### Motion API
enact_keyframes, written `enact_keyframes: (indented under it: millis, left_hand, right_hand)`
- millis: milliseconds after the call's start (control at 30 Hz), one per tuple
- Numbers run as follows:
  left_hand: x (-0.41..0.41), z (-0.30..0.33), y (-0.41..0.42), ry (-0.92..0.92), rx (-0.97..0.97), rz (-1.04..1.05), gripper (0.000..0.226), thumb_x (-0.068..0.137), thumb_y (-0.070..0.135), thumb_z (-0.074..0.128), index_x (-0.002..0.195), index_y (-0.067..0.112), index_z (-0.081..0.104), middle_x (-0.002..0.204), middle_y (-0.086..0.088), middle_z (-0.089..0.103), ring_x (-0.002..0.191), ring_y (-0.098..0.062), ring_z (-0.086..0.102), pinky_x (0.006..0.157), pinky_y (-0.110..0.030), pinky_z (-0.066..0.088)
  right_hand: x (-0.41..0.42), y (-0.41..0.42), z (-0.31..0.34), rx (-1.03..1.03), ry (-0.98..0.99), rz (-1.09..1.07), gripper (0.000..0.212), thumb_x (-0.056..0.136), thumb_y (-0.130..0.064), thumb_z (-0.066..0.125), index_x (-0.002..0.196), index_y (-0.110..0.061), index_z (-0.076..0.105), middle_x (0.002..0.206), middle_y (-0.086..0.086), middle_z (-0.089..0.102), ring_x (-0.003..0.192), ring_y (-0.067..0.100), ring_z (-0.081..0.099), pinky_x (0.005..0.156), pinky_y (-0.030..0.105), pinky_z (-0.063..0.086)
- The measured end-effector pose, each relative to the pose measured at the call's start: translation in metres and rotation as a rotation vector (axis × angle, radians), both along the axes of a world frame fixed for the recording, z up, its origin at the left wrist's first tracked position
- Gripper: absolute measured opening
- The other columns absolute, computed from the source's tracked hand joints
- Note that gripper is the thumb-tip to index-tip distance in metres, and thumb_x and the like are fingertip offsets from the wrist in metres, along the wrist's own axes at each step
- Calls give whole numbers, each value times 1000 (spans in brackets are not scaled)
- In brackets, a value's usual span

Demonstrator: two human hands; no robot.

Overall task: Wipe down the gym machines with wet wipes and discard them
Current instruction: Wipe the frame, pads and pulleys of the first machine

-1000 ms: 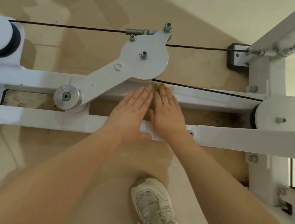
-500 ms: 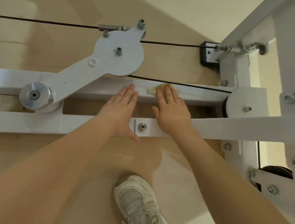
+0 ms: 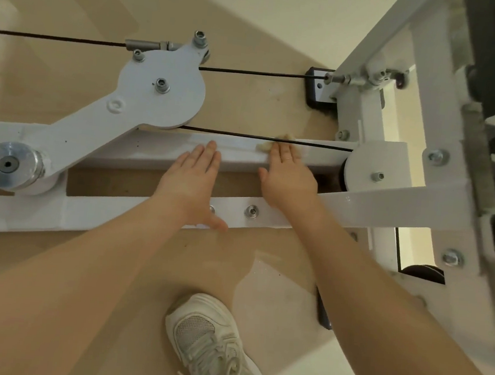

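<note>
- The white frame (image 3: 159, 152) runs under both your hands, its rail crosswise beneath your fingers.
- The pulley plate (image 3: 159, 90) sits beyond your left hand (image 3: 194, 179), which lies flat on the rail, fingers straight.
- Your right hand (image 3: 289, 176) presses flat, fingers straight, on the wipe (image 3: 266, 146).
- The wipe, yellowed and crumpled, peeks out at your right fingertips, under the cable (image 3: 245, 135).

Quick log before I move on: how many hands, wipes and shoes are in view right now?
Hands: 2, left hand and right hand, both flat on the machine
Wipes: 1, wet wipe, under the right hand's fingertips on the white frame bar
Shoes: 1, white shoe on the floor
Total: 4
</note>
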State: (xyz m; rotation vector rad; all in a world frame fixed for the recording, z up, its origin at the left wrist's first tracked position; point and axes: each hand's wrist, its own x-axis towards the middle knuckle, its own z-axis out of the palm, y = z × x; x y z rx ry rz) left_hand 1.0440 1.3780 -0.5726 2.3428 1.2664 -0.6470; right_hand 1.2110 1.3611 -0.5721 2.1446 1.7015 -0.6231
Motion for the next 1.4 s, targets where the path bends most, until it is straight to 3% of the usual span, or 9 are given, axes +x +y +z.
enact_keyframes:
  millis: [167,433,767,900,1000,1067,1200,1300,1400]
  left_hand:
    - [-5,-3,-3,-47,-7,16,131,62,74,62,147,9,-13,154,-6,-22,144,-18,-14,116,-33,-4]
    - [-47,6,-24,-84,79,121,112,77,58,62,148,12,-11,153,-8,-26,143,-20,-17,115,-31,-7]
    - [-123,29,-7,228,253,210,123,73,59,66,145,5,-17,150,-16,-29,141,-30,-22,112,-41,-15]
    - [-143,27,-4,237,236,248,115,78,54,64,146,7,-16,155,-13,-18,144,-26,-8,115,-40,-6]
    - [-149,25,-5,181,248,254,109,81,49,63,146,7,-15,155,-12,-17,144,-25,-7,115,-37,-8]
    - [-148,24,-5,145,251,261,109,82,48,63,146,7,-15,155,-12,-18,144,-25,-8,114,-37,-10]
    - [-151,23,-5,73,248,287,107,83,50,60,146,8,-15,154,-11,-20,144,-24,-11,113,-36,-13]
    - [-158,24,-2,-38,195,302,101,85,51,56,147,10,-12,155,-8,-21,144,-20,-12,112,-32,-14]
    - [-170,29,-3,-336,107,440,87,88,42,57,149,15,1,157,0,-13,144,-13,-7,110,-21,-7]
  right_hand:
    - [-24,6,-5,10,105,257,61,101,-39,27,150,-11,4,159,4,0,146,18,-2,117,33,3]
    - [-14,7,0,19,85,111,52,102,-25,25,150,-13,10,158,3,5,145,19,2,115,32,10]
    - [-138,31,-18,83,322,519,54,101,-36,29,150,-19,15,159,6,1,145,23,-3,117,36,5]
    - [-128,34,-15,56,246,861,49,101,-40,28,143,-16,35,159,0,-3,145,17,-3,117,32,2]
    - [-92,42,-12,87,259,732,42,99,-19,40,141,-17,34,158,-5,10,145,15,10,111,35,27]
    - [-81,42,-11,156,234,601,46,95,-3,43,137,-18,37,154,-5,24,142,15,20,91,39,44]
    - [-106,38,-17,380,321,661,30,79,8,55,106,-3,59,114,10,64,114,29,55,55,35,46]
    - [-132,36,-18,440,521,657,17,72,5,58,86,-3,64,80,11,67,73,30,61,50,27,40]
    - [-155,33,-3,218,972,71,10,83,-1,62,80,-11,63,71,1,63,64,14,56,58,23,45]
